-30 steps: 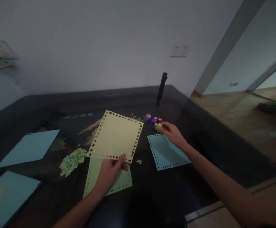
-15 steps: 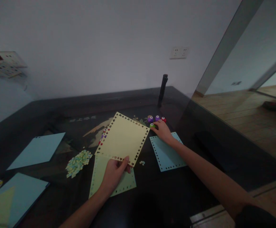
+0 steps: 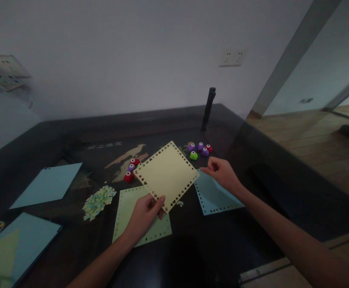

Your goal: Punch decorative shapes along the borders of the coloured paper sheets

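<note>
The yellow perforated sheet, gripped at its lower corner by the left hand above the pale green sheet, has rotated since the earlier frame, exposing the red and purple eyed pieces at its left corner. The right hand has released the green eyed piece and is closed, fingertips just beside the sheet's right corner (contact cannot be confirmed), over the blue perforated sheet; dark tabletop extends from there to the right table edge.
</note>
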Demonstrator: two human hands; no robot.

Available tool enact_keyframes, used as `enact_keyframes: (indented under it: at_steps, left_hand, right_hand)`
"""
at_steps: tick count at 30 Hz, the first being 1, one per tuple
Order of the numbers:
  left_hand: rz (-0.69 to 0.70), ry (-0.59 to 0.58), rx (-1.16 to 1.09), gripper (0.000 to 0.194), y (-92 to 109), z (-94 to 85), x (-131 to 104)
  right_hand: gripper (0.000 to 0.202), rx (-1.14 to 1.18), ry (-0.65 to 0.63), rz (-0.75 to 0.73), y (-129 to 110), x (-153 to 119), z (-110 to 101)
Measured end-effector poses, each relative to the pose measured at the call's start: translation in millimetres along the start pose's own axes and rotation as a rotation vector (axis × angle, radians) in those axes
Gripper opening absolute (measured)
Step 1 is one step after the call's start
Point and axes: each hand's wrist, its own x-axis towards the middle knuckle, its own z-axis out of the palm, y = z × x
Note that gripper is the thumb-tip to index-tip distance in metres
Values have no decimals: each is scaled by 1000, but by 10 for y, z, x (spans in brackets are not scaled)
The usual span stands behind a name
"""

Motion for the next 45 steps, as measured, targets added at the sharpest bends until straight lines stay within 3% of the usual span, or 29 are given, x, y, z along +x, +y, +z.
enact_keyframes:
  at_steps: [4, 8, 15, 20, 26, 35, 39, 45]
  left_hand:
    - [3, -81, -29, 37, 38, 30, -28]
    - [-14, -120, -45, 35, 115, 30, -41]
    - [-47, -209, -103, 30, 168, -26, -8]
    - [-31, -293, -106, 30, 202, -52, 1]
    - [0, -368, -41, 30, 347, -83, 27]
    - [84, -434, 35, 29, 477, -109, 139]
    - [95, -374, 45, 30, 447, -88, 149]
    - [123, -87, -18, 23, 412, 7, 219]
  right_hand:
    - [17, 279, -141, 87, -106, -312, -24]
    - [35, 640, -266, 248, -156, -386, 14]
    - [30, 360, -143, 193, -31, -289, 77]
    - [32, 372, -259, 236, 15, -287, 84]
    - [27, 322, -267, 237, 36, -282, 74]
    - [25, 657, -300, 443, -17, -311, -40]
    - [20, 645, -174, 459, -4, -315, -81]
    - [20, 608, -58, 424, -71, -331, -157]
